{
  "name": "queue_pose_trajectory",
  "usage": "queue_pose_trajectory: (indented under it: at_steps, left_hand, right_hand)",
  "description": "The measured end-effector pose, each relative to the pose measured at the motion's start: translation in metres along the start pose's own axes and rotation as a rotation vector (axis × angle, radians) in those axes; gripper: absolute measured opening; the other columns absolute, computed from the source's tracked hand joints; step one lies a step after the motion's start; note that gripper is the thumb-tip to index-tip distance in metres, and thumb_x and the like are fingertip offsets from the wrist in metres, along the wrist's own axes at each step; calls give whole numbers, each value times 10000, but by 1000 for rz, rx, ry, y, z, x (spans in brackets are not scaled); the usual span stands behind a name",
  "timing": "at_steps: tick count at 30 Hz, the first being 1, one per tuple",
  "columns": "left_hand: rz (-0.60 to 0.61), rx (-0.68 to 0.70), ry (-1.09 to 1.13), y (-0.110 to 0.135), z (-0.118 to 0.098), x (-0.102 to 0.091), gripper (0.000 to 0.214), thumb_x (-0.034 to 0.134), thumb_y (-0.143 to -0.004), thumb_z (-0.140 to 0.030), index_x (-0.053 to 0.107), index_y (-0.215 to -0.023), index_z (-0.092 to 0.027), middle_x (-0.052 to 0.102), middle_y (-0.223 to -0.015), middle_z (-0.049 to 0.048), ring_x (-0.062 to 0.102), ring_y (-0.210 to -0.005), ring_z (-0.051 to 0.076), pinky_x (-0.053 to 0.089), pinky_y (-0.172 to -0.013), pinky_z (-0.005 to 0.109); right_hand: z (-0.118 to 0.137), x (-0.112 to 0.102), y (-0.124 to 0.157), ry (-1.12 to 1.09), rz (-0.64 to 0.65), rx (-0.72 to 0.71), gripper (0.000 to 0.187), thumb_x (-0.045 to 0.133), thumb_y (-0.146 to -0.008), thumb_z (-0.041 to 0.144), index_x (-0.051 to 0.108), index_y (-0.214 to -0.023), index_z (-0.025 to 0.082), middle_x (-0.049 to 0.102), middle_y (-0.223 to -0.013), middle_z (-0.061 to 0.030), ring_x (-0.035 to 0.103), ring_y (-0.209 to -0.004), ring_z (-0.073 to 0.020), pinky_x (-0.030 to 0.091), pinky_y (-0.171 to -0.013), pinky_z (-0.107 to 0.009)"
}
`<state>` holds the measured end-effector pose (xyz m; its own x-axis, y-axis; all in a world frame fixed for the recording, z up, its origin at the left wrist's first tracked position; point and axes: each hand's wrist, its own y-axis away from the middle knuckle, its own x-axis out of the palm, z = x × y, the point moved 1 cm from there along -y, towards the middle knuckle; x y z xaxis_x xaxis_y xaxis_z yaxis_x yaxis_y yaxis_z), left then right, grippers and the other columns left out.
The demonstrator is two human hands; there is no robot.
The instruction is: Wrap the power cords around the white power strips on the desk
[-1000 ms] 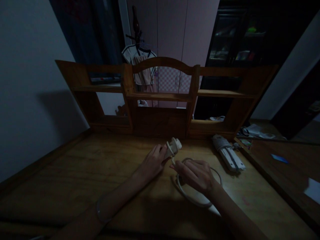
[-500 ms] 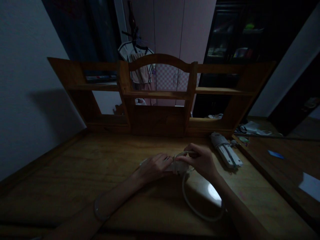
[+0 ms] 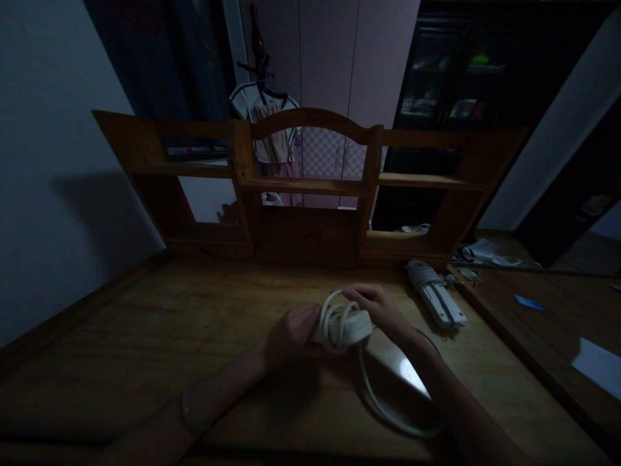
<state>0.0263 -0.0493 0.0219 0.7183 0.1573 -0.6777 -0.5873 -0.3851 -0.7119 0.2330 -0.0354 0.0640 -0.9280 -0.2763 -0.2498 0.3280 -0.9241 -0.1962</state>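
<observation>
My left hand (image 3: 292,333) is closed around the left end of a white power strip (image 3: 360,325), holding it tilted above the wooden desk. Several turns of its white cord (image 3: 332,347) wrap around the strip's body. At the top right of the strip, my right hand (image 3: 378,305) is closed on the cord, its fingers partly hidden. From beneath the strip, a long slack loop of cord hangs down toward the desk's front edge and passes by my right forearm.
A second power strip (image 3: 440,301), its cord wound up, lies on the right of the desk (image 3: 204,310). Along the back stands a wooden shelf rack (image 3: 305,188). On the lower surface at right are a blue card (image 3: 528,302) and white paper (image 3: 599,366).
The power strip has been lifted and turned, so its end and the cord turns now face me. My left hand has turned with it, and my right hand has moved slightly left.
</observation>
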Motion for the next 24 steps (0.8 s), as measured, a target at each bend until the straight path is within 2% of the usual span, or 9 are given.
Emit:
queue_pose_trajectory:
  at_steps: [3, 6, 9, 11, 14, 17, 21, 24]
  left_hand:
    - [-78, -144, -11, 0, 2, -2, 662, 710, -699, -500, 444, -1208, -171, 651, -1001, 100, 650, -884, 227, 534, -771, 320]
    - [-140, -234, -4, -4, 2, -3, 688, 715, -702, -478, 415, -1251, -190, 639, -1064, 104, 639, -951, 235, 523, -822, 327]
    - [-179, -386, 103, -12, 2, -5, 727, 727, -704, -433, 363, -1295, -218, 608, -1159, 98, 620, -1023, 229, 519, -845, 315]
    - [-188, -466, 193, -15, 3, -6, 804, 745, -690, -409, 301, -1336, -230, 585, -1208, 96, 606, -1059, 226, 515, -857, 312]
    - [-174, -478, 230, -14, 2, -6, 802, 753, -687, -392, 302, -1335, -252, 578, -1222, 83, 604, -1064, 219, 510, -858, 307]
    - [-157, -446, 214, -11, 1, -6, 776, 766, -668, -407, 345, -1304, -264, 581, -1211, 71, 616, -1031, 208, 509, -844, 284]
    - [-135, -418, 186, -9, 1, -6, 765, 764, -652, -447, 371, -1279, -252, 590, -1180, 83, 629, -988, 216, 513, -818, 283]
    - [-153, -418, 163, -9, 4, -6, 711, 740, -680, -435, 388, -1263, -232, 599, -1159, 91, 635, -961, 220, 511, -788, 283]
  right_hand:
    - [-4, 5, -1, -103, 7, 50, 357, 540, -836, 493, 651, -844, 154, 525, -668, 6, 424, -555, -96, 327, -476, -202]
    - [-9, 11, -2, -190, 13, 97, 331, 553, -819, 503, 582, -850, 174, 416, -604, 45, 331, -492, -76, 270, -440, -189]
    - [-15, 14, -3, -235, 26, 104, 373, 522, -822, 553, 528, -831, 180, 333, -565, 70, 278, -455, -66, 249, -421, -183]
    - [-19, 16, -4, -199, 31, 108, 419, 474, -832, 596, 513, -817, 179, 343, -562, 67, 286, -443, -67, 264, -409, -183]
    - [-24, 16, -3, -109, 27, 136, 454, 434, -834, 620, 508, -784, 175, 387, -563, 53, 316, -431, -72, 284, -387, -183]
    - [-32, 15, -3, -29, 25, 161, 411, 440, -841, 566, 514, -750, 172, 408, -562, 45, 330, -430, -75, 277, -373, -176]
    - [-39, 12, -4, 68, 2, 105, 301, 446, -859, 408, 506, -688, 168, 421, -562, 40, 336, -458, -78, 269, -406, -179]
    - [-35, 11, -2, 213, -4, 25, 342, 409, -895, 392, 487, -649, 169, 430, -553, 34, 370, -471, -91, 277, -438, -197]
